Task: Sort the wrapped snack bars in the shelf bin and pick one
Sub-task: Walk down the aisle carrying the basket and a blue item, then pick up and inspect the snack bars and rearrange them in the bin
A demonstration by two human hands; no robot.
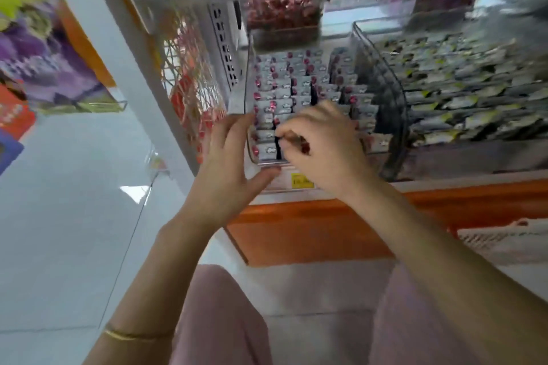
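Note:
A clear plastic shelf bin point(248, 74) holds rows of silver wrapped snack bars point(281, 89) with red marks, standing on edge. My left hand point(228, 169) rests against the bin's front left corner, fingers spread along its wall and thumb under the front rim. Over the front rows, my right hand point(323, 148) has its fingers curled and pinches a snack bar point(298, 141) with a red end. The frame is blurred, so the grip is hard to read in detail.
A neighbouring clear bin point(385, 74) to the right holds grey and yellow packets point(462, 92). A yellow price label point(302, 180) sits on the shelf edge. An orange base panel point(296, 234) runs below. White floor tiles lie to the left, and coloured packs hang at far left.

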